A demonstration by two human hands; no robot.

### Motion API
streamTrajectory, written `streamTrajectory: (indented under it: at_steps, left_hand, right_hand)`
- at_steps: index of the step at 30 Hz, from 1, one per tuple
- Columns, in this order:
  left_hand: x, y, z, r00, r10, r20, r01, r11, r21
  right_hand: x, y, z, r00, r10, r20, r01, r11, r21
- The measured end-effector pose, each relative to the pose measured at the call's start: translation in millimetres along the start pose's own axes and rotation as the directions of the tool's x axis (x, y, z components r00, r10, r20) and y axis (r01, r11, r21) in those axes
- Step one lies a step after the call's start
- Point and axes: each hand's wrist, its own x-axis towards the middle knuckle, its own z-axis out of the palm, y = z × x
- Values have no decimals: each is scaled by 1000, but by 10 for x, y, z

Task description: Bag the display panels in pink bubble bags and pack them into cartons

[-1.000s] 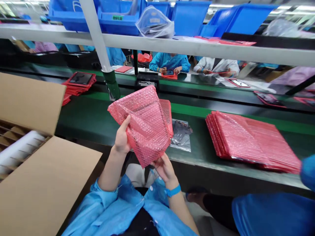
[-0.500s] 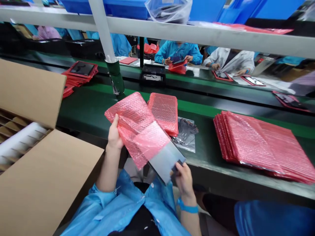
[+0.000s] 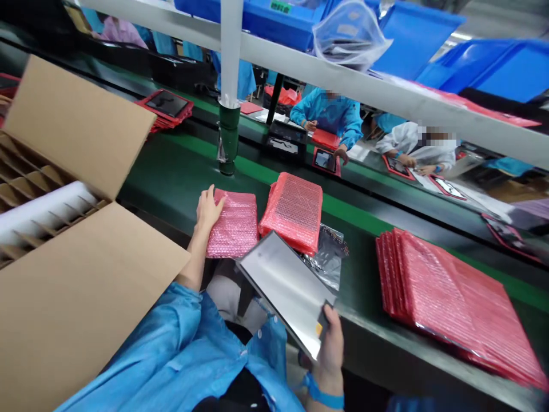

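My left hand (image 3: 208, 208) lies flat on a pink bubble-wrap bag (image 3: 234, 231) that rests on the green belt's near edge, fingers stretched out. My right hand (image 3: 331, 344) grips the lower corner of a flat grey panel (image 3: 286, 288), bare of wrapping, held tilted over my lap. Just beyond the panel sits a stack of folded pink bubble bags (image 3: 293, 210) on a clear plastic bag (image 3: 326, 260).
A thick pile of pink bubble-wrapped panels (image 3: 453, 300) lies on the belt (image 3: 171, 177) to the right. An open cardboard box with dividers (image 3: 64, 217) stands at my left. A white post (image 3: 229, 74) rises from the belt. Other people work across the line.
The grey panel has come fully out of the pink bag. My left hand laid the empty bag down on the belt; my right hand drew the panel down and right.
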Motion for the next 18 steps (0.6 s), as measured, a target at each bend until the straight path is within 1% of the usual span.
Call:
streamTrajectory:
  at_steps: [2, 3, 5, 7, 9, 11, 12, 13, 14, 15, 16, 17, 18]
  left_hand:
    - [-216, -91, -45, 989, 139, -43, -134, 985, 112]
    - [-369, -158, -60, 983, 180, -29, -174, 974, 144]
    - [-700, -316, -69, 975, 214, 66, -222, 964, 147]
    - [-978, -461, -60, 965, 240, 107, -252, 962, 110]
    - [-1135, -549, -45, 957, 268, 107, -275, 960, 51]
    - [-1171, -580, -25, 962, 264, 73, -265, 964, -4]
    - [-1158, -583, -14, 967, 248, 52, -247, 969, -28]
    - [-1135, -585, -2, 973, 229, 30, -228, 973, -47]
    - [-1110, -590, 9, 977, 214, 10, -213, 975, -63]
    - [-1091, -599, 18, 978, 208, -4, -208, 975, -75]
    - [-1080, -614, 25, 977, 214, -10, -214, 973, -82]
    - [-1080, -634, 27, 973, 230, -7, -229, 970, -84]
    - [-1092, -656, 25, 968, 250, -1, -249, 965, -81]
  right_hand:
    - [59, 46, 506, 999, 46, 8, -47, 990, 136]
    - [93, 72, 760, 997, 75, 32, -79, 979, 187]
    - [189, 115, 1262, 986, 109, 125, -137, 962, 237]
    - [346, 144, 1736, 974, 98, 205, -152, 952, 264]
    - [552, 170, 2136, 966, 66, 248, -139, 947, 289]
    - [757, 206, 2399, 971, 47, 233, -118, 946, 302]
    - [837, 226, 2461, 974, 46, 220, -113, 948, 299]
    - [896, 244, 2470, 974, 55, 219, -117, 953, 280]
    - [929, 258, 2423, 967, 77, 244, -137, 962, 237]
    - [935, 267, 2324, 947, 114, 301, -169, 971, 166]
    - [917, 271, 2176, 911, 163, 378, -202, 977, 68]
    - [878, 269, 1988, 869, 211, 447, -217, 975, -39]
    - [821, 261, 1772, 837, 244, 490, -206, 970, -132]
